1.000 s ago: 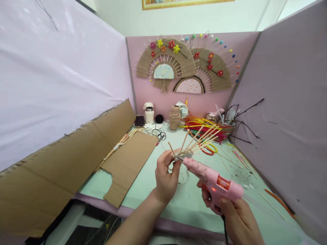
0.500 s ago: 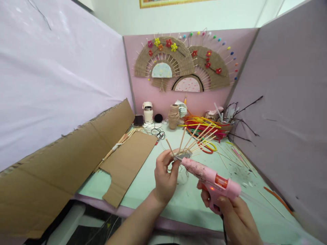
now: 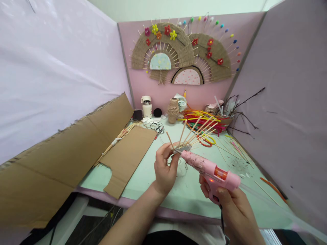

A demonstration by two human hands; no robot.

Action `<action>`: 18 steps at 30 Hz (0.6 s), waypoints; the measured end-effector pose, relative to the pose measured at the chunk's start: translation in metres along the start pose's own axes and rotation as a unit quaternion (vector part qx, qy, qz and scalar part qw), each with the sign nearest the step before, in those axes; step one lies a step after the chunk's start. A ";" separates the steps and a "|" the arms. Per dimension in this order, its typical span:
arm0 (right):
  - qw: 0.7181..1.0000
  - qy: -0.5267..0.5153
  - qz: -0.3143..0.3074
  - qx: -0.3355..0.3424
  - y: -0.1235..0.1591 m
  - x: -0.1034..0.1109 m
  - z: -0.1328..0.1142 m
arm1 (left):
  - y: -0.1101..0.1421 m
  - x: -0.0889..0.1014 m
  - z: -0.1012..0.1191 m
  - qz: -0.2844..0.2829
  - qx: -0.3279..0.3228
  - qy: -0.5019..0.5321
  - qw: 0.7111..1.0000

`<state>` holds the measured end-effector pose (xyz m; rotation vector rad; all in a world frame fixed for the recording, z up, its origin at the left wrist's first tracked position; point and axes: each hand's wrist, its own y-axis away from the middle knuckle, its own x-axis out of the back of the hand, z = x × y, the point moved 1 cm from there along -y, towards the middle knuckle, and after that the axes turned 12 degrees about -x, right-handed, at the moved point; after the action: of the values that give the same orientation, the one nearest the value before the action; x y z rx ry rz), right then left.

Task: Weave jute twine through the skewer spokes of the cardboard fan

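Observation:
A small fan frame, a grey piece with several thin wooden sticks spreading up and to the right, is pinched in my left hand above the table. My right hand grips a pink hot glue gun by its handle, fingers wrapped round it. The gun's metal nozzle points left and meets or nearly meets the base of the sticks, close to my left fingertips. An orange light glows on the gun's side, and a clear glue stick trails from its back. Thin string hangs below the frame.
Cut cardboard and a bundle of sticks lie left. Behind stand a bottle, a twine spool and colourful pipe cleaners. Branches jut out at right. Two woven fans hang on the pink back panel.
The camera view has tilted down slightly, so the background sits higher in the picture. Both hands keep their hold, with the glue gun's nozzle still at the base of the sticks.

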<state>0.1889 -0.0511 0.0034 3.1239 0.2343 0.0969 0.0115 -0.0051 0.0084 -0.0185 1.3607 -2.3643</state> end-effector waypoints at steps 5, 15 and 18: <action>1.000 0.002 -0.004 0.020 -0.001 0.000 0.001 | 0.000 0.000 0.000 -0.003 -0.002 -0.006 1.000; 0.999 0.025 -0.001 0.042 -0.002 0.003 -0.005 | 0.001 -0.001 0.000 -0.009 -0.006 0.003 1.000; 0.998 0.035 0.003 0.052 -0.002 0.003 -0.009 | 0.001 -0.002 -0.001 -0.011 -0.004 -0.003 1.000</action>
<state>0.1914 -0.0488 0.0128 3.2288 0.2398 0.1994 0.0130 -0.0040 0.0069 -0.0448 1.3740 -2.3753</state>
